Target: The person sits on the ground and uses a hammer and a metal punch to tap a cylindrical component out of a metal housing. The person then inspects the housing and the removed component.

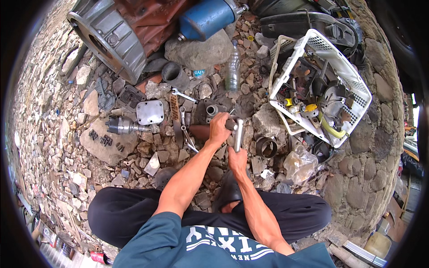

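Observation:
My right hand (237,160) is closed round the lower end of a shiny metal tool (239,134) with a thick straight shaft; its exact kind does not show. Close beside its upper end, my left hand (219,129) is closed on a dark round-ended piece (231,124), mostly hidden by the fingers. Just beyond the left hand lies a grimy metal part with a short round tube (212,109). Left of my hands are an open-end spanner (184,95), several other spanners (183,123) and a rusty flat strip (174,111).
A white plastic crate (279,107) of mixed parts stands right. A large metal housing (107,40), a blue cylinder (208,20) and a plastic bottle (233,67) lie beyond. Left are a square metal cover (150,112), a shafted part (123,125) and bolts (106,140) on a flat stone.

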Demonstrator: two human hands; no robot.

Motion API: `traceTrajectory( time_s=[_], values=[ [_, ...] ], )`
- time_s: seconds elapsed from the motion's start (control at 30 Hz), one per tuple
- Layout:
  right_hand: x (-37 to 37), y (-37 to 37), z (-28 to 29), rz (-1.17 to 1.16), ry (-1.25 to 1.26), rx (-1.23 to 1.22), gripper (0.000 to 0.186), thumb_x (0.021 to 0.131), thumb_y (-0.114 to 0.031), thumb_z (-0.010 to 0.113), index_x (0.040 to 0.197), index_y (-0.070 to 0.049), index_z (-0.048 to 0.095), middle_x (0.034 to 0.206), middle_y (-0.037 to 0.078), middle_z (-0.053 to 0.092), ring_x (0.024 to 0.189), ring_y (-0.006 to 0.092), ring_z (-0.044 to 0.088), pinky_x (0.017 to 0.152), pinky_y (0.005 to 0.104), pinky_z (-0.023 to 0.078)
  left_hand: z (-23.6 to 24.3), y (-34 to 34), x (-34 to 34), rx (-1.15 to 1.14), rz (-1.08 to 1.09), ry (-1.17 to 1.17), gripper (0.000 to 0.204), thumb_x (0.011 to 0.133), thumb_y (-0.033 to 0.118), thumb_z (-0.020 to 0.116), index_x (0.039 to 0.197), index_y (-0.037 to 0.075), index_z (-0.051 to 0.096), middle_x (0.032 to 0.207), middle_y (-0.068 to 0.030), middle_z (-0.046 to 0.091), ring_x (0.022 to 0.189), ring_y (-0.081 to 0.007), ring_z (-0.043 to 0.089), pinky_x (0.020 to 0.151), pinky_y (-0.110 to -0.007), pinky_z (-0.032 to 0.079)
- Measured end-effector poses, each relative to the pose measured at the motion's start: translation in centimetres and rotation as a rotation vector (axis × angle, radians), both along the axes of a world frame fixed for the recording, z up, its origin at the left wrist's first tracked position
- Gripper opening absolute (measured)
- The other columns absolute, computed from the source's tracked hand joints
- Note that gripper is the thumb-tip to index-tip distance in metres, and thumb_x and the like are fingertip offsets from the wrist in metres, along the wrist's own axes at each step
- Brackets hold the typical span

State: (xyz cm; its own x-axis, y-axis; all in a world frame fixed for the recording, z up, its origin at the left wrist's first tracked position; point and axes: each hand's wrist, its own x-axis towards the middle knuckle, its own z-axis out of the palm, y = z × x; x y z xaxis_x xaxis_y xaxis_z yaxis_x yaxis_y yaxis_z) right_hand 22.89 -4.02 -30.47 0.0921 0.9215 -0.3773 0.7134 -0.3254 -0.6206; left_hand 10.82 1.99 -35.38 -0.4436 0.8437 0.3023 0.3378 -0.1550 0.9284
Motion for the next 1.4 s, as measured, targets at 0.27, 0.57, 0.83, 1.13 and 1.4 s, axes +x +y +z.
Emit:
traceTrajectory(
  time_s=[0.27, 0.57, 0.83, 1.13, 1.4],
  values=[
    [-0.5, 0.5, 0.9, -0.062, 0.107, -0.049, 0.028, 0.089, -0.017, 0.061, 0.066, -0.002, 0.056, 0.054, 0.001, 0.051, 0.047, 0.0101, 0.046, 0.045, 0.0306, 0.036, -1.0, 0.0, 0.0, 0.024, -0.058, 0.075, 0.023, 0.059, -0.003, 0.074, 0.074, 0.005, 0.058, 0.071, -0.0110, 0.059, 0.071, -0.0319, 0.058, 0.062, -0.041, 0.045],
    [-1.1, -0.2, 3.3, -0.123, 0.048, -0.027, 0.029, 0.088, -0.014, 0.062, 0.064, 0.001, 0.056, 0.055, 0.003, 0.052, 0.053, 0.0120, 0.048, 0.050, 0.0350, 0.038, -1.6, -0.1, -0.2, 0.018, -0.088, 0.116, 0.023, 0.059, -0.007, 0.071, 0.074, 0.005, 0.058, 0.073, -0.0110, 0.060, 0.073, -0.0329, 0.059, 0.064, -0.042, 0.046],
    [0.0, -0.4, 0.4, -0.189, 0.153, -0.102, 0.030, 0.090, -0.017, 0.064, 0.066, 0.000, 0.057, 0.056, 0.001, 0.053, 0.054, 0.0110, 0.049, 0.050, 0.0354, 0.038, -2.0, -1.0, -0.7, -0.107, -0.059, 0.101, 0.023, 0.061, -0.003, 0.073, 0.077, 0.004, 0.058, 0.076, -0.0123, 0.060, 0.074, -0.0340, 0.059, 0.065, -0.042, 0.046],
    [0.2, 0.5, -2.3, -0.310, 0.206, 0.095, 0.037, 0.090, -0.029, 0.067, 0.076, 0.004, 0.062, 0.061, 0.010, 0.058, 0.059, 0.0185, 0.054, 0.059, 0.0392, 0.043, -2.6, -3.0, -0.4, 0.005, -0.233, 0.242, 0.030, 0.056, -0.003, 0.075, 0.079, 0.004, 0.056, 0.079, -0.0126, 0.058, 0.081, -0.0351, 0.057, 0.070, -0.044, 0.046],
    [0.0, 0.5, -5.6, -0.114, -0.089, -0.124, 0.053, 0.088, -0.047, 0.065, 0.107, 0.002, 0.066, 0.093, 0.030, 0.068, 0.094, 0.0459, 0.066, 0.081, 0.0487, 0.050, -0.9, -5.6, -0.6, -0.003, -0.227, 0.372, 0.021, 0.073, 0.011, 0.076, 0.078, 0.005, 0.057, 0.077, -0.0098, 0.057, 0.077, -0.0327, 0.055, 0.069, -0.042, 0.043]
  ],
)
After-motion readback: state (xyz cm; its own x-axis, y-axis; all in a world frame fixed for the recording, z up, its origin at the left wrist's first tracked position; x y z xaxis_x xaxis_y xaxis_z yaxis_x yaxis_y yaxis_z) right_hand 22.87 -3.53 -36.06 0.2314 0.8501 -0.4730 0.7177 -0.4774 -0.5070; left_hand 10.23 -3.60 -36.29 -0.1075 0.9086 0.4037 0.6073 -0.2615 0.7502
